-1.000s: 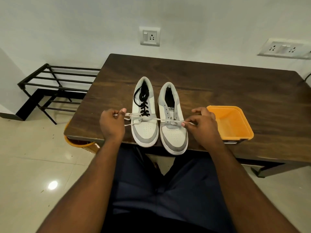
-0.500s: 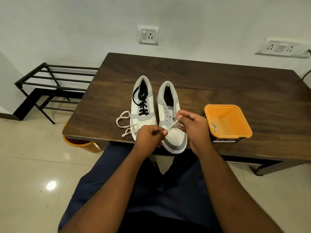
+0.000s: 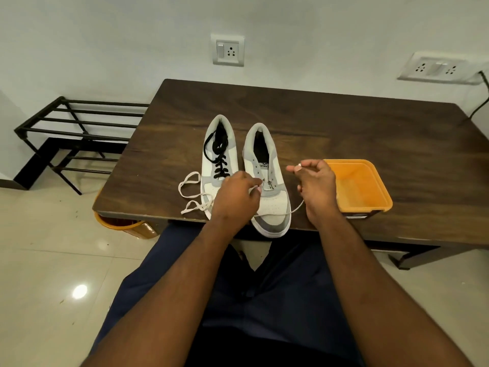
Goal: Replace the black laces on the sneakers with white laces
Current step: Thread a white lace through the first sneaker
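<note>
On the dark wooden desk [image 3: 330,133] by a white wall, two grey-and-white sneakers [image 3: 267,181] stand; the left hand's [image 3: 235,197] fingers pinch a white lace [image 3: 277,213] at the laceless shoe's eyelets, the right hand [image 3: 316,186] pinches its end. An orange plastic tub [image 3: 370,205] sits just right of it.

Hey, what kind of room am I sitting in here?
Probably a room in a home: a dark wooden table, a black metal shoe rack on the tiled floor, and wall sockets on a plain white wall.
</note>
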### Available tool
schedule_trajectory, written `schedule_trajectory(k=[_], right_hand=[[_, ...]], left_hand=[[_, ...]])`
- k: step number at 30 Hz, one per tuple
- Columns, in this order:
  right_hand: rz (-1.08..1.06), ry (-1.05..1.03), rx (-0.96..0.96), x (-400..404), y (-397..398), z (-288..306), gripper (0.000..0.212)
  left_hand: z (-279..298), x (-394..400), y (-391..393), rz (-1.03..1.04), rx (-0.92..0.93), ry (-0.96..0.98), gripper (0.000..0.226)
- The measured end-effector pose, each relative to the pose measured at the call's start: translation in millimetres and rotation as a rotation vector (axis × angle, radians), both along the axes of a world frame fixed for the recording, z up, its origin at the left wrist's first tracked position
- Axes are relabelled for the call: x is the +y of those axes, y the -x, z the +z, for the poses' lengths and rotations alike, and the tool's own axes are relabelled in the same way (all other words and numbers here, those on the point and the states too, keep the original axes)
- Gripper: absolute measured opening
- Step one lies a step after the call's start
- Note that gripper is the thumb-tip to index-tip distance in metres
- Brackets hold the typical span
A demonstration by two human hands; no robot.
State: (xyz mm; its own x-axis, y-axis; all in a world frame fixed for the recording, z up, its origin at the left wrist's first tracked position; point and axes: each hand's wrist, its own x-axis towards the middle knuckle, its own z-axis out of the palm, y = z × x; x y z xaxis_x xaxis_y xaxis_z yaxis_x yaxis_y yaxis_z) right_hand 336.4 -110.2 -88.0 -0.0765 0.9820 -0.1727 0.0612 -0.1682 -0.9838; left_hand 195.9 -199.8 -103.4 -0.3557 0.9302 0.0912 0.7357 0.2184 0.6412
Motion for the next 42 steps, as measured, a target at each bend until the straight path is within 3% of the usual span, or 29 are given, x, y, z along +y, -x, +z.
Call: schedule_trajectory(k=[3,9,12,15,19,28,30,34,38,42], right_hand=[[0.039,-0.018,-0.027,-4,1,-8,0.007],[0.13,0.097,-0.115,3,-3,-33,0.014],[0.116,0.069,-0.126,5,-4,-41,0.008],[0.114,-0.006,-0.203,4,-4,-48,0.018],[0.113,-0.113,-0.339,-1,-4,-51,0.009],[0.198,-0.296,-0.668,-11,-7,-57,0.012],[0.199,-0.285,-0.631,-11,-9,-55,0.009],[0.144,-0.099,-0.352,-16,-15,-57,0.007],[0.15,-0.111,-0.34,-20,-17,-63,0.016],[0.143,-0.127,-0.352,-25,-17,-64,0.019]], left_hand=[[-11,20,-15,-0.02,0.238,0.135,0.029],[-42,33,-31,0.0,0.292,0.102,0.031],[-47,32,-34,-0.001,0.059,0.082,0.035],[-47,31,-36,0.007,-0.136,0.057,0.04],[-41,31,-41,0.058,-0.223,0.054,0.041],[-45,19,-51,0.109,-0.335,0.0,0.04],[-43,19,-49,0.122,-0.366,0.019,0.04],[-30,27,-40,0.228,-0.469,0.047,0.031],[-23,27,-35,0.156,-0.196,0.148,0.017],[-20,29,-32,0.069,-0.117,0.238,0.021]])
